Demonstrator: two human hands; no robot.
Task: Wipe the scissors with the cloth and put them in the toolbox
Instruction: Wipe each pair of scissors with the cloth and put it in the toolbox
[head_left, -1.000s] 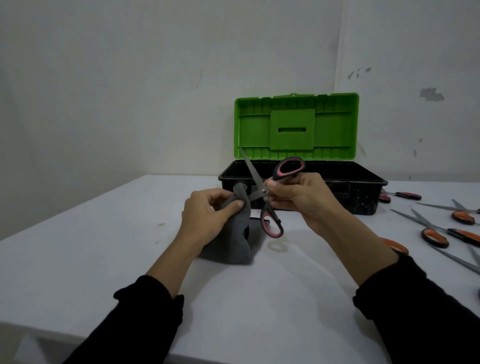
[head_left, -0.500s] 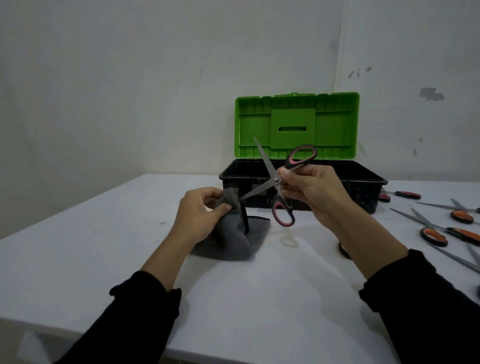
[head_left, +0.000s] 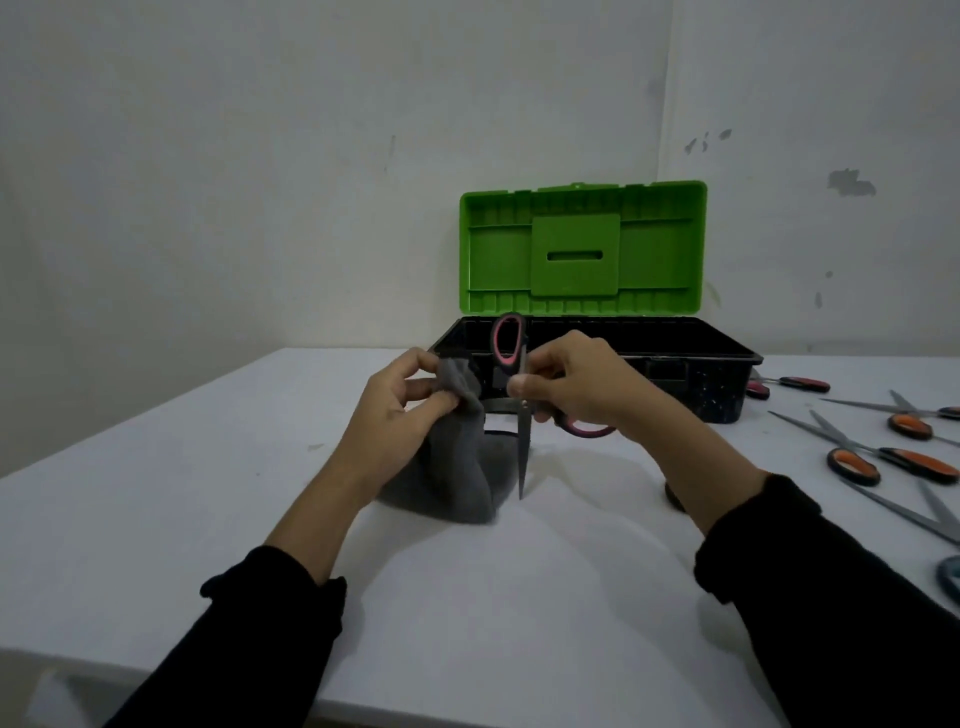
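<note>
My right hand (head_left: 582, 387) grips a pair of pink-and-black scissors (head_left: 523, 441) near the pivot. The scissors are spread open: one blade points straight down at the table, the other runs left into the grey cloth (head_left: 457, 457). One handle loop stands up in front of the toolbox, the other sticks out under my right hand. My left hand (head_left: 395, 410) pinches the cloth's top around that blade; the cloth's lower part rests on the table. The toolbox (head_left: 717, 353) is black with its green lid (head_left: 582, 249) raised, just behind my hands.
Several orange-handled scissors (head_left: 904, 462) lie on the white table (head_left: 208, 493) at the right. Two red-handled scissors (head_left: 795, 384) lie by the toolbox's right end. A wall stands close behind the toolbox.
My right hand has turned the scissors over: the free blade that pointed up now points down, and a handle loop stands on top. My left hand stays on the cloth.
</note>
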